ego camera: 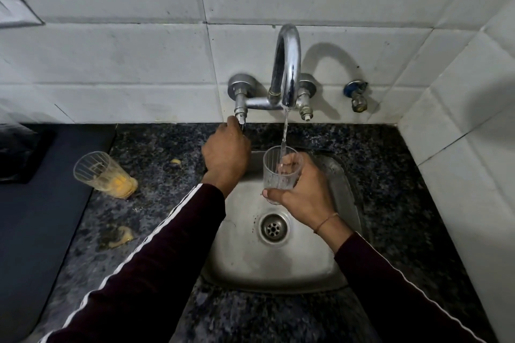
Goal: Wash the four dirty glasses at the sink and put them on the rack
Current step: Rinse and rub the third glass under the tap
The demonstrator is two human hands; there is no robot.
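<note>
My right hand [302,189] grips a clear ribbed glass [274,172] upright over the steel sink [320,264], right under the chrome tap spout [287,64]. A thin stream of water runs from the spout into the glass. My left hand [226,154] reaches up to the tap's left valve [240,114] and its fingers curl round the valve handle. A second glass [103,174], smeared with yellow residue at its bottom, stands tilted on the dark granite counter [167,175] to the left of the sink.
Yellow food scraps [121,237] lie on the counter left of the sink. A dark mat or tray [36,217] covers the far left. White tiled walls close in behind and on the right, with a small side valve [358,96] on the back wall.
</note>
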